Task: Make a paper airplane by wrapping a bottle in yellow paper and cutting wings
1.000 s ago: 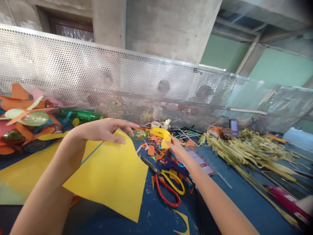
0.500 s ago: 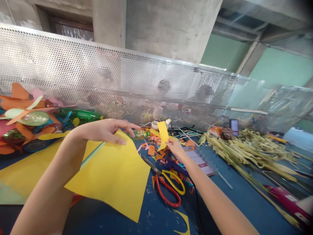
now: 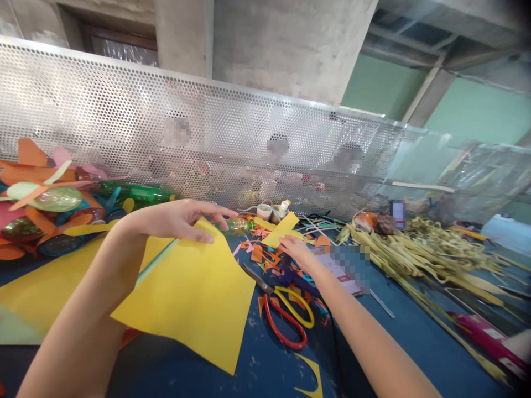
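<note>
My left hand (image 3: 186,219) pinches the top edge of a yellow paper sheet (image 3: 194,298), thumb on its face and fingers stretched beyond it. The sheet hangs tilted over the blue table. Among the colored scraps, my right hand (image 3: 295,247) is closed at the near end of a small yellow paper strip (image 3: 282,229); its fingertips are partly hidden. Scissors (image 3: 286,312) with one red and one yellow handle lie open between my arms. A curved yellow offcut (image 3: 313,376) rests nearer to me.
Paper flowers (image 3: 45,193) and a green bottle (image 3: 145,194) stand at the left. Paper scraps (image 3: 259,254), two cups and a phone (image 3: 346,276) lie mid-table. Dried leaf strips (image 3: 415,254) cover the right. People sit behind a perforated metal panel (image 3: 232,121).
The yellow strip in my right hand has swung from upright to leaning right and lower, uncovering the white cups behind. My left hand and the sheet stay nearly still.
</note>
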Demonstrator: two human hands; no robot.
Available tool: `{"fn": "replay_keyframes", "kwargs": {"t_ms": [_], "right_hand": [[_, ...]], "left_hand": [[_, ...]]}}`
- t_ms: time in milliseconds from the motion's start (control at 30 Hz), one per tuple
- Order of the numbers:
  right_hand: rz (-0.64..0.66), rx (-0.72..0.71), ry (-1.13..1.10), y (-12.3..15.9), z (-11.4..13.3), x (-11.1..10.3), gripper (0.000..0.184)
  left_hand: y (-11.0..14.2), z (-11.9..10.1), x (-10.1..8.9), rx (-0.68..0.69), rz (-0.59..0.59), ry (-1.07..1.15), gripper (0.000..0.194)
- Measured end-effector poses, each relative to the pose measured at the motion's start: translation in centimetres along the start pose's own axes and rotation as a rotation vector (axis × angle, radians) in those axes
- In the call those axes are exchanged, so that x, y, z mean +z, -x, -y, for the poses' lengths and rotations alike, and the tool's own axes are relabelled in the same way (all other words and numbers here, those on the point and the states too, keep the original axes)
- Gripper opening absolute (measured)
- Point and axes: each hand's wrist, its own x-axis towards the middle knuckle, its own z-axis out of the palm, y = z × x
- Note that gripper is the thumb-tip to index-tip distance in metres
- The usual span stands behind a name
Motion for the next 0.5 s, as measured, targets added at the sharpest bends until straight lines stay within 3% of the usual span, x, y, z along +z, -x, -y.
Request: {"fn": "replay_keyframes", "kwargs": {"t_ms": [200, 267, 433, 500], "right_hand": [[-0.083, -0.099, 0.344, 0.6, 1.9, -0.9, 0.023], [-0.054, -0.144, 0.402, 1.2, 2.8, -0.5, 0.023], [0.286, -0.221, 0.377, 3.9, 5.4, 2.9, 0.026], [0.554, -0.239, 0.235, 5.4, 6.3, 4.3, 0.041]], "left_hand": [[-0.1, 0.1, 0.0, 0.0, -0.002, -0.012, 0.055], [-0.1, 0.2, 0.0, 0.016, -0.003, -0.013, 0.055], [-0.1, 0.6, 0.1, 0.114, -0.015, -0.021, 0.054], [-0.2, 0.9, 0.1, 0.157, -0.02, -0.006, 0.053]]}}
